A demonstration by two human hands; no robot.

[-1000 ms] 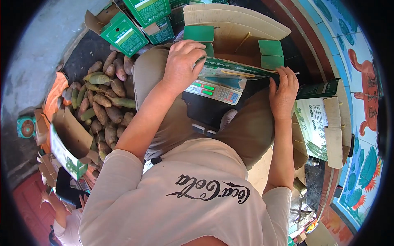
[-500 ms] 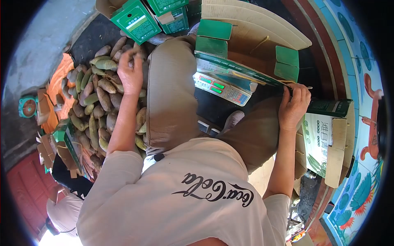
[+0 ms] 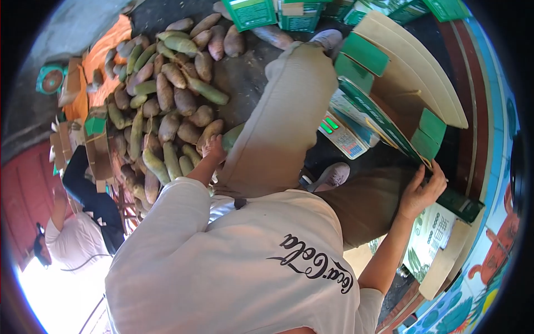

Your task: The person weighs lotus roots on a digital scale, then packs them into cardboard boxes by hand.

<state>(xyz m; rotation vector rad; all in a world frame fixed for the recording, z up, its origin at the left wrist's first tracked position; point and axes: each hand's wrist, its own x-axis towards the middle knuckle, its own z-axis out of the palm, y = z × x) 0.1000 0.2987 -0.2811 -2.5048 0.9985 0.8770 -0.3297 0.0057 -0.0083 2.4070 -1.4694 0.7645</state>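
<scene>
My left hand [image 3: 214,149] rests at the right side of the tuber pile, fingers slightly apart, touching or just beside a brown tuber [image 3: 209,135]. A green tuber [image 3: 231,137] lies by its fingertips, partly behind my knee. With thumb and fingers, my right hand [image 3: 424,190] pinches the near corner of an open green carton [image 3: 384,119], which stands tilted beyond my legs. Under the carton's left side sits a digital scale [image 3: 346,136] with lit green displays.
Green boxes [image 3: 250,12] stand at the top. Another open carton [image 3: 431,236] is beside my right arm. Orange cloth [image 3: 105,58], a round green device [image 3: 51,79] and cardboard [image 3: 99,153] lie left. Another person [image 3: 78,239] is at the lower left.
My left hand has left the upper pile and come down nearer my thigh. The view has turned and shifted. My right hand still holds the carton's edge.
</scene>
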